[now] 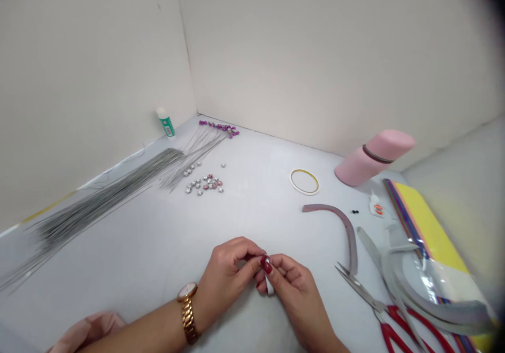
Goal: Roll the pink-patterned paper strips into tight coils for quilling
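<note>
Both my hands meet low in the middle of the head view, fingertips together on a narrow whitish paper strip [270, 285]. My right hand [298, 292] pinches it between thumb and fingers, and a short tail hangs below the thumb. My left hand [231, 266] is closed too, its thumb and index finger pinching at the strip's upper end. Fingers partly hide that end, so its fold cannot be made out. Small silver and pink folded paper stars [207, 183] lie beyond my left hand. To the right of my hands is a curved greyish-pink strip [347, 227].
Metal wires [114, 187] lie at left, near purple-tipped stems [219, 127] and a glue stick [166, 122]. A tape roll [304, 181], pink bottle [371, 158], small glue bottle [376, 205], red-handled scissors [379, 305] and coloured paper sheets [430, 216] occupy the right.
</note>
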`<state>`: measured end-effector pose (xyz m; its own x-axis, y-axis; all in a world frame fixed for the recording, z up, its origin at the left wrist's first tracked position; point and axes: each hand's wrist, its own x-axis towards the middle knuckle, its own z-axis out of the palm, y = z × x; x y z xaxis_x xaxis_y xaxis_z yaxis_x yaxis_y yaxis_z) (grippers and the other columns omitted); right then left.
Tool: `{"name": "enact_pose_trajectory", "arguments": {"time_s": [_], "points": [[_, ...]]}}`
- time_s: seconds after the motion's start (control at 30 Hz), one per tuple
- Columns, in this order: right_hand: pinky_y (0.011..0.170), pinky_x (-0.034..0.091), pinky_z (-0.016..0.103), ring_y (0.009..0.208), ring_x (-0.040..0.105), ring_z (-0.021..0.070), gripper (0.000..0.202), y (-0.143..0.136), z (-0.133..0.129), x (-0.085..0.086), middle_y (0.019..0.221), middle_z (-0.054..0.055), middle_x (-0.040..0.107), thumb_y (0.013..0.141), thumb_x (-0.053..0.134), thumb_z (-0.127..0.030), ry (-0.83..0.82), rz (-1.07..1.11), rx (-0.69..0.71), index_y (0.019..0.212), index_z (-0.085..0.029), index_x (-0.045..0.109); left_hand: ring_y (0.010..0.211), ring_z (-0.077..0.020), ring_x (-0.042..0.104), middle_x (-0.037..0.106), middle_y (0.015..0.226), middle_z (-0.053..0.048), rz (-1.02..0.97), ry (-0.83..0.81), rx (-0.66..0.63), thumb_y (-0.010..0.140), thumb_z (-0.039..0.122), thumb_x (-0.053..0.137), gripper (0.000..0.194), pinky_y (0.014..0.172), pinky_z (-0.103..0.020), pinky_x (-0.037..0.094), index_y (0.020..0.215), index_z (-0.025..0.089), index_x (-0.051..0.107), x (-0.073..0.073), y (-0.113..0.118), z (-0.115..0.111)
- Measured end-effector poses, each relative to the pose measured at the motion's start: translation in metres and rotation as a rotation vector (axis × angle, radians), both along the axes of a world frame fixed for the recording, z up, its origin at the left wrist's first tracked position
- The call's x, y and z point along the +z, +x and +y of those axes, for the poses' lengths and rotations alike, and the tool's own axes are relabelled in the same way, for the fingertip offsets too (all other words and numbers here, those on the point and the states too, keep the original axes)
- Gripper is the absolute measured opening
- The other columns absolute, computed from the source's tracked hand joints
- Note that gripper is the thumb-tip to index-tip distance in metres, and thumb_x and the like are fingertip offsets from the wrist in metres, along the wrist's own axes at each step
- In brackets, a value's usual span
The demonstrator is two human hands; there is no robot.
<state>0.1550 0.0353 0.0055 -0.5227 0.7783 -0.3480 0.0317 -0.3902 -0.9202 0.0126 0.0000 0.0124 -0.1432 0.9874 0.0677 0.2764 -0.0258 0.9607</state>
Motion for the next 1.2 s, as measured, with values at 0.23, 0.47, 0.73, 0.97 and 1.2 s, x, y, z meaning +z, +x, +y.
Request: {"name": "enact_pose_trajectory", "arguments": {"time_s": [0.23, 0.47, 0.73, 0.97, 1.2], "points": [[0.057, 0.039, 0.019, 0.056, 0.053, 0.0091, 0.016, 0.001, 0.0, -0.001, 0.06, 0.0, 0.062, 0.079, 0.059, -0.031, -0.052, 0.067, -0.048, 0.084, -0.015, 0.062, 0.077, -0.0139, 0.06, 0.067, 0.083, -0.007, 0.211, 0.174, -0.119, 0.079, 0.009, 0.05, 0.018, 0.071, -0.022, 0.047, 0.083, 0.016, 0.067, -0.002, -0.007, 0.001], [0.057, 0.041, 0.019, 0.056, 0.054, 0.0094, 0.017, 0.0, 0.0, -0.004, 0.063, 0.001, 0.064, 0.08, 0.057, -0.031, -0.031, 0.037, -0.085, 0.084, -0.015, 0.063, 0.064, -0.0143, 0.062, 0.065, 0.075, -0.006, -0.255, -0.08, -0.05, 0.079, 0.017, 0.053, 0.014, 0.064, -0.027, 0.049, 0.088, 0.015, 0.062, -0.003, 0.0, 0.001], [0.054, 0.04, 0.019, 0.055, 0.054, 0.0101, 0.021, 0.002, -0.001, -0.004, 0.062, 0.002, 0.064, 0.08, 0.057, -0.033, 0.006, -0.033, -0.037, 0.073, -0.013, 0.062, 0.05, -0.0118, 0.055, 0.057, 0.057, -0.001, -0.588, -0.222, -0.04, 0.076, 0.022, 0.057, 0.012, 0.054, -0.025, 0.046, 0.072, 0.011, 0.06, -0.001, 0.005, 0.003], [0.053, 0.041, 0.019, 0.056, 0.055, 0.0113, 0.022, 0.001, -0.001, -0.004, 0.062, 0.003, 0.064, 0.078, 0.058, -0.034, 0.015, -0.085, -0.031, 0.073, -0.013, 0.061, 0.049, -0.0115, 0.054, 0.056, 0.052, 0.001, -0.59, -0.306, -0.015, 0.076, 0.023, 0.055, 0.014, 0.053, -0.024, 0.044, 0.071, 0.01, 0.059, 0.0, 0.006, 0.005], [0.053, 0.041, 0.021, 0.055, 0.053, 0.0129, 0.027, 0.001, 0.001, 0.0, 0.061, 0.004, 0.063, 0.078, 0.057, -0.038, 0.07, -0.105, -0.007, 0.073, -0.012, 0.064, 0.047, -0.0105, 0.052, 0.056, 0.05, 0.002, -0.525, -0.315, -0.002, 0.076, 0.024, 0.054, 0.015, 0.051, -0.022, 0.043, 0.069, 0.012, 0.059, 0.002, 0.007, 0.004]]}}
